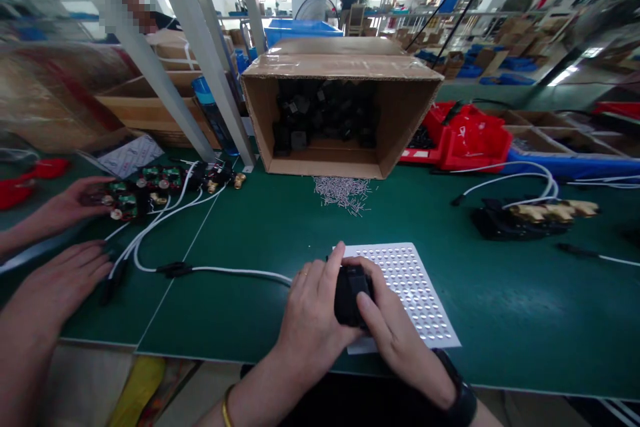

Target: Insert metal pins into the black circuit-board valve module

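Both of my hands hold a black plastic part (pixel 349 293) above the front of the green table. My left hand (pixel 313 307) wraps its left side, and my right hand (pixel 387 313) grips its right side, the thumb on its face. Partly under my right hand lies a white sheet (pixel 425 293) with rows of small shiny round pieces. A white cable (pixel 235 271) runs from the left toward my left hand; its end is hidden there. Beyond my hands a pile of small pins or screws (pixel 341 193) lies before the cardboard box.
An open cardboard box (pixel 325 163) holds many black parts. At left, another person's hands (pixel 65 273) touch circuit assemblies (pixel 160 178). On the right sit a black assembly with brass fittings (pixel 520 221), red bins (pixel 475 140) and a blue divided tray (pixel 575 165). A metal post (pixel 200 47) stands left.
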`<action>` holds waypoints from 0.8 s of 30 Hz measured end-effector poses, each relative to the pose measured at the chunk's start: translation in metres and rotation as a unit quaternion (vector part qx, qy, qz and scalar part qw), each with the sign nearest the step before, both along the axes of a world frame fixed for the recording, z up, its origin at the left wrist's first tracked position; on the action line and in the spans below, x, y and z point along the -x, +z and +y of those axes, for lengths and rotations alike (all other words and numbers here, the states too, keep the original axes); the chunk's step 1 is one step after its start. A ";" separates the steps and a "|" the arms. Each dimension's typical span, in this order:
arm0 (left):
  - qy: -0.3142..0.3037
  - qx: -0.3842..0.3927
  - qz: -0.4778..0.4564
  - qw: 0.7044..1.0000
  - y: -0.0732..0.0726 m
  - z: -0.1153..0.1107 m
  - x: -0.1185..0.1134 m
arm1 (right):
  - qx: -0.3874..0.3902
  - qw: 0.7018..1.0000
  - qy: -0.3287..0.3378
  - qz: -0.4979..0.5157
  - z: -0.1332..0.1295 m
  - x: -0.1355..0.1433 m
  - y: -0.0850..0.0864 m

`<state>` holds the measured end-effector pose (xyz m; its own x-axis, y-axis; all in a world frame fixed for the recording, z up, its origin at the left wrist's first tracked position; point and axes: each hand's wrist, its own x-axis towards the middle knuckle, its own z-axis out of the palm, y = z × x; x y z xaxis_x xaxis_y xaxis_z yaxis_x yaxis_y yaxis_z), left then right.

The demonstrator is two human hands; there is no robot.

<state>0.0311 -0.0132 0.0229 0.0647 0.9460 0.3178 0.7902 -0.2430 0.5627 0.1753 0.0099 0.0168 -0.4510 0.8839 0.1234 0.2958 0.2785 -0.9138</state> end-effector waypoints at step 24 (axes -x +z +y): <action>-0.011 0.012 -0.067 0.998 -0.043 -0.001 0.023 | -0.100 0.965 -0.020 -0.242 0.006 0.010 0.016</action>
<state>0.0078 -0.0144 -0.0199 0.0445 0.9524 0.3016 0.7026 -0.2445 0.6683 0.1654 0.0161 0.0332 -0.4638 0.8826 0.0765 0.6891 0.4137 -0.5949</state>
